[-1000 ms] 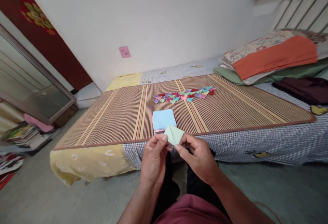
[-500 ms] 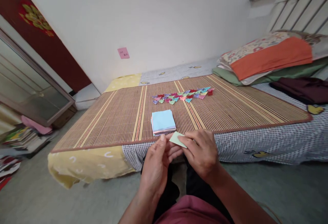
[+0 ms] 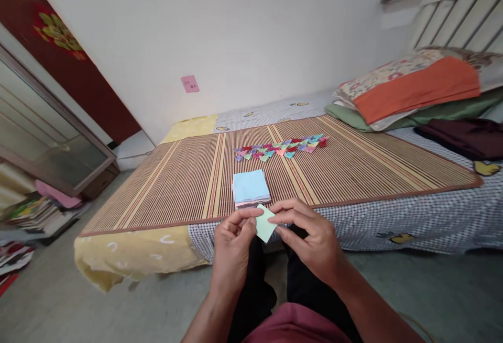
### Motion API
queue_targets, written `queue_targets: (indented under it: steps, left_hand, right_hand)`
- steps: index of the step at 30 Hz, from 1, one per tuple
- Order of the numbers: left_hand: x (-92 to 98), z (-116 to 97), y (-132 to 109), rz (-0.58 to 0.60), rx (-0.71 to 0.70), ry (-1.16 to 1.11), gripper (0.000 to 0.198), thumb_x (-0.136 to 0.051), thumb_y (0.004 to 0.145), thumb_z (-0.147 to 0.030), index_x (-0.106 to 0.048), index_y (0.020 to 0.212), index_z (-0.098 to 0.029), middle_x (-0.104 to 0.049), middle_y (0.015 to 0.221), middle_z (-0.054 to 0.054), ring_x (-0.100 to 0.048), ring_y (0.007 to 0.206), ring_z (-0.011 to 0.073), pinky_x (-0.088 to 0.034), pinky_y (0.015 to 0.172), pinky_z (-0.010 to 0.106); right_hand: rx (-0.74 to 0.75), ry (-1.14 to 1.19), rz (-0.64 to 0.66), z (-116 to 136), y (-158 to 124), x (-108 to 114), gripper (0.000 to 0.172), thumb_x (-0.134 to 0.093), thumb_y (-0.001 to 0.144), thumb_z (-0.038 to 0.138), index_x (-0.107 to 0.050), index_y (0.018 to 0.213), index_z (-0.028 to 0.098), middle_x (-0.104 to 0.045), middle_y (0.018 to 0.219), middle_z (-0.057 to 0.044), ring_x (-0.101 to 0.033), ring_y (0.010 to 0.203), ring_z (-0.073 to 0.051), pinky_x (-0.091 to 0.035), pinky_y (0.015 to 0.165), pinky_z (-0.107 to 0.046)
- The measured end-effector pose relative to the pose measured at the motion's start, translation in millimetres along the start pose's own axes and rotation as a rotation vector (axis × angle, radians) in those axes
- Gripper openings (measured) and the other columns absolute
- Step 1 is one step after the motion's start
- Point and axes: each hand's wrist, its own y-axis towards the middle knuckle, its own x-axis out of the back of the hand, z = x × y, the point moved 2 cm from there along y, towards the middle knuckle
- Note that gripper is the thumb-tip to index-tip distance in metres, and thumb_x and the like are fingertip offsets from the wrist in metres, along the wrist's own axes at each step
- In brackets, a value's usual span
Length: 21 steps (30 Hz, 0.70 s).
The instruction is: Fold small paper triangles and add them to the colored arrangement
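Note:
A small pale green piece of folded paper [image 3: 265, 224] is held between both hands, just off the bed's front edge. My left hand [image 3: 234, 235] pinches its left corner with thumb and fingers. On the right side, the fingertips of my right hand [image 3: 310, 233] grip it. Just beyond the hands lies a stack of square paper sheets [image 3: 250, 186], light blue on top. Farther back, several small folded paper pieces [image 3: 281, 148] in mixed colours sit in rows.
A striped bamboo mat [image 3: 176, 175] covers most of the bed, over a checked sheet [image 3: 424, 217]. Pillows [image 3: 416, 91] and dark folded cloth [image 3: 463, 136] are at the right. Books [image 3: 33, 212] stand on the floor at left.
The green paper has been turned more upright. My left hand, flat under it before, now pinches its edge, while my right fingers have spread along the other side.

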Motion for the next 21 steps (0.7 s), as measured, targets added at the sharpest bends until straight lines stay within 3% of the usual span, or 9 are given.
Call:
queue_targets:
  steps: [7,10,15,18,21]
  left_hand:
    - [-0.2,-4,-3,0.060,-0.040,0.100,0.020,-0.079,0.079,-0.036,-0.079,0.085,-0.017,-0.068,0.073,0.003,-0.050,0.060,0.0111,-0.039,0.057,0.021]
    - [0.6,-9,-6,0.159,-0.004,0.086,0.017,-0.081,0.077,-0.027,-0.078,0.092,-0.019,-0.070,0.081,0.005,-0.055,0.067,0.0123,-0.042,0.060,0.021]
    - [-0.9,-16,-7,0.270,0.016,0.006,0.031,-0.085,0.066,-0.009,-0.074,0.093,-0.020,-0.068,0.080,0.003,-0.055,0.064,0.0114,-0.045,0.061,0.021]
    - [-0.8,-14,-7,0.282,-0.010,0.014,0.029,-0.082,0.072,-0.012,-0.074,0.099,-0.021,-0.072,0.090,0.006,-0.062,0.072,0.0134,-0.050,0.067,0.022]
    - [0.4,-8,-9,0.230,-0.084,0.008,0.034,-0.077,0.083,-0.020,-0.071,0.116,-0.025,-0.074,0.110,0.009,-0.068,0.089,0.0172,-0.053,0.080,0.025]
  right_hand:
    - [-0.072,0.062,0.013,0,1,3,0.017,-0.065,0.091,0.009,-0.075,0.092,0.024,-0.068,0.099,-0.005,-0.069,0.093,-0.018,-0.056,0.081,-0.030]
    - [-0.063,0.033,-0.029,-1,2,4,0.020,-0.062,0.092,0.008,-0.075,0.093,0.024,-0.069,0.098,-0.004,-0.068,0.093,-0.018,-0.055,0.081,-0.030]
    - [-0.077,0.028,-0.066,0,1,6,0.018,-0.063,0.092,0.009,-0.074,0.092,0.024,-0.070,0.098,-0.004,-0.069,0.091,-0.018,-0.055,0.078,-0.030]
    - [-0.071,0.028,-0.076,1,2,6,0.018,-0.063,0.092,0.008,-0.073,0.092,0.023,-0.070,0.097,-0.004,-0.069,0.091,-0.018,-0.055,0.078,-0.029]
    - [-0.075,0.021,-0.089,2,2,6,0.018,-0.062,0.092,0.008,-0.073,0.092,0.023,-0.070,0.098,-0.005,-0.069,0.093,-0.019,-0.055,0.081,-0.030]
